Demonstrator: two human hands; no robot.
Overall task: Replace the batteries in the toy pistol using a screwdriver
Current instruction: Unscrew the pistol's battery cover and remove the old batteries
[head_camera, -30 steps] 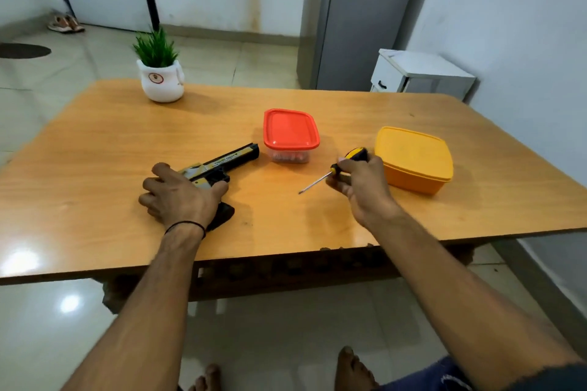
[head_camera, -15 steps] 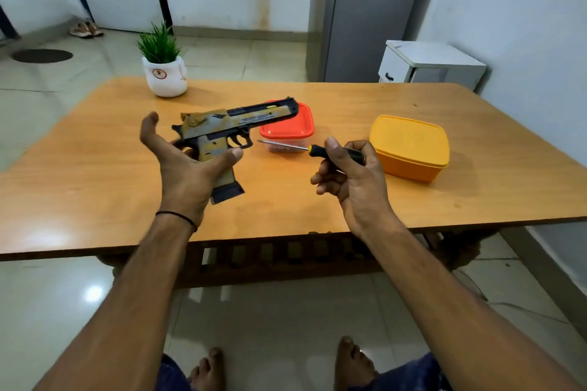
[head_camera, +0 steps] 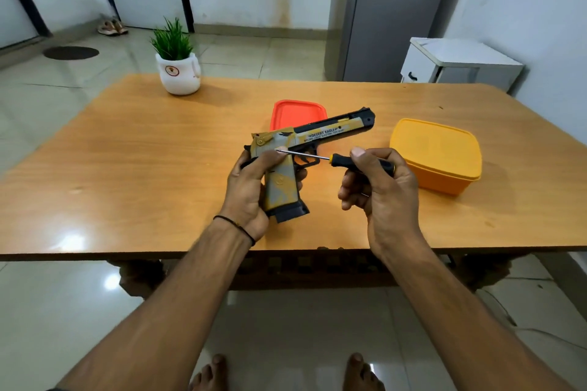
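Observation:
My left hand (head_camera: 247, 190) grips a yellow, grey and black toy pistol (head_camera: 317, 133) by its handle, held above the wooden table (head_camera: 143, 168) with the barrel pointing right and away. My right hand (head_camera: 378, 187) holds a screwdriver (head_camera: 336, 158) by its black and yellow handle. Its thin metal shaft points left, and the tip touches the pistol's side just above the grip, beside my left thumb.
A red-lidded box (head_camera: 295, 113) stands behind the pistol, partly hidden by it. A yellow lidded box (head_camera: 438, 154) sits at the right. A small potted plant (head_camera: 176, 63) stands at the far left. A white cabinet (head_camera: 457, 63) is beyond the table.
I lifted the pistol off the table and brought it toward the middle, upright in my left hand. The screwdriver swung round to point left, and its tip now touches the pistol.

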